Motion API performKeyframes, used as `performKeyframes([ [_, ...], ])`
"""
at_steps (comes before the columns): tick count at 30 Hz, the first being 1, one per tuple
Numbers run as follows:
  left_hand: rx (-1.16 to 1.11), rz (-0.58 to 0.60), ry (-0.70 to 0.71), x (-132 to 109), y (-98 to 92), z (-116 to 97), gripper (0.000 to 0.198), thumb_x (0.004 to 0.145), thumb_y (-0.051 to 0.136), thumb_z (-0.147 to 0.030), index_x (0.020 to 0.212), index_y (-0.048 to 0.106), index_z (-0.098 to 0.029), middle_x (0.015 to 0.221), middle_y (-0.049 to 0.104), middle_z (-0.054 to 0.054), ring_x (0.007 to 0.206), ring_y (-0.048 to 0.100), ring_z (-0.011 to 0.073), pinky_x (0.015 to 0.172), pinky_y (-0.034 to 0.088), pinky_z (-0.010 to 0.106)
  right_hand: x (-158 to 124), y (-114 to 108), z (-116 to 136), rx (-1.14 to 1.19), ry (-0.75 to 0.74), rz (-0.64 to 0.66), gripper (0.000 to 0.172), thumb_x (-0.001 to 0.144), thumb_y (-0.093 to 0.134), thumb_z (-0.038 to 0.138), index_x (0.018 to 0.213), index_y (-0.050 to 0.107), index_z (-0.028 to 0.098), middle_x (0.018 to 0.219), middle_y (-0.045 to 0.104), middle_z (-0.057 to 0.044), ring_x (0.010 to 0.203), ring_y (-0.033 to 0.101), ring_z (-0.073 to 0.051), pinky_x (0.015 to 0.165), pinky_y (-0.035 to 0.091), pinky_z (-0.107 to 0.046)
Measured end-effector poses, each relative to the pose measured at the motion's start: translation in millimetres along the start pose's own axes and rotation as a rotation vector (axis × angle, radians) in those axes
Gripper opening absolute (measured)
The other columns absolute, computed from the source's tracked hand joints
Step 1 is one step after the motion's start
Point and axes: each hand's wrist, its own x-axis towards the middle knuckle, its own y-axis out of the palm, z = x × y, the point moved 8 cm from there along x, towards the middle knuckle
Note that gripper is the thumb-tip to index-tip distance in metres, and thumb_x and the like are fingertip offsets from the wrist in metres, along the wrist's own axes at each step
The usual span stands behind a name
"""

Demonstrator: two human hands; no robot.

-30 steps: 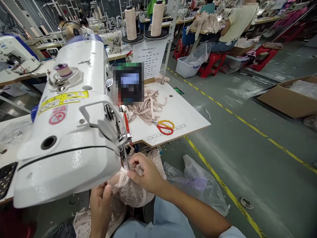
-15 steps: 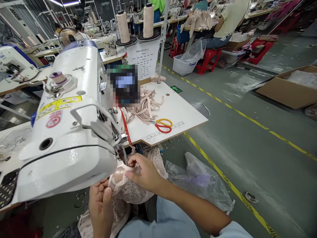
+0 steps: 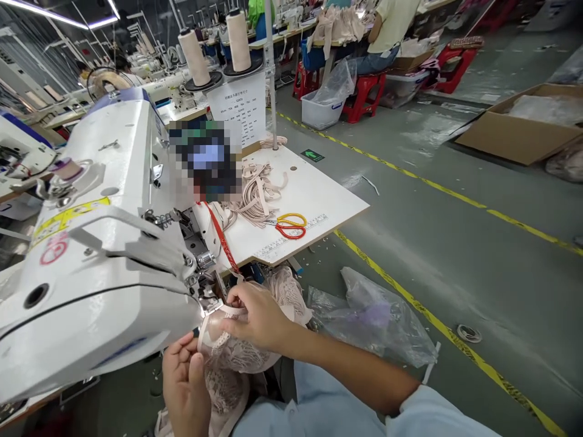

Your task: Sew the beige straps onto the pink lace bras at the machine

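A pale pink lace bra hangs below the head of a white sewing machine, one edge of it by the lit needle area. My right hand pinches the bra's upper edge band just right of the presser foot, thumb below and fingers curled above. On the near left side, my left hand has its thumb and fingers closed at the bra's left edge, palm turned towards me. A red ribbon runs down the machine's right side. The needle tip itself is hard to make out.
On the white table lie scissors with yellow and red handles, beside a heap of pink straps. Two thread cones stand behind. A plastic bag lies on the floor; a co-worker sits farther back.
The whole view has shifted, so the machine and table appear farther left. Both hands keep nearly the same hold on the bra at the needle area.
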Motion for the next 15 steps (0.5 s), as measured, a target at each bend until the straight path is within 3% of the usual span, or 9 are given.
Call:
performKeyframes([
  [4, -0.028, 0.049, 0.033, -4, 0.7, 2, 0.052, 0.081, 0.060, -0.062, 0.110, 0.057, -0.020, 0.087, 0.067, 0.005, 0.076, 0.066, 0.0203, 0.064, 0.055, 0.028, -4, 1, -11, 0.137, 0.159, 0.064, 0.031, 0.073, 0.076, 0.037, 0.091, 0.056, 0.021, 0.084, 0.061, 0.003, 0.074, 0.054, -0.014, 0.066, 0.040, -0.025],
  [10, -0.195, 0.221, -0.030, -47, 22.5, -8, 0.039, 0.087, 0.057, -0.055, 0.108, 0.056, -0.022, 0.084, 0.065, 0.003, 0.075, 0.064, 0.0186, 0.067, 0.053, 0.027, -34, -5, -20, 0.479, 0.241, 0.263, 0.020, 0.082, 0.068, 0.037, 0.088, 0.070, 0.018, 0.079, 0.064, 0.001, 0.072, 0.056, -0.014, 0.063, 0.042, -0.024],
  [13, -0.185, 0.302, -0.063, -53, 29.4, -2, 0.037, 0.087, 0.057, -0.056, 0.102, 0.058, -0.022, 0.088, 0.066, 0.004, 0.080, 0.063, 0.0190, 0.070, 0.051, 0.027, -50, -13, -22, 0.571, 0.294, 0.278, 0.023, 0.081, 0.071, 0.039, 0.088, 0.073, 0.018, 0.076, 0.065, 0.001, 0.069, 0.057, -0.014, 0.063, 0.043, -0.024],
  [15, -0.188, 0.406, -0.102, -51, 40.0, 7, 0.044, 0.086, 0.054, -0.060, 0.102, 0.062, -0.020, 0.096, 0.069, 0.007, 0.090, 0.064, 0.0220, 0.079, 0.051, 0.031, -61, -13, -22, 0.636, 0.330, 0.291, 0.025, 0.080, 0.071, 0.041, 0.090, 0.074, 0.017, 0.076, 0.066, 0.000, 0.068, 0.058, -0.014, 0.065, 0.044, -0.025],
])
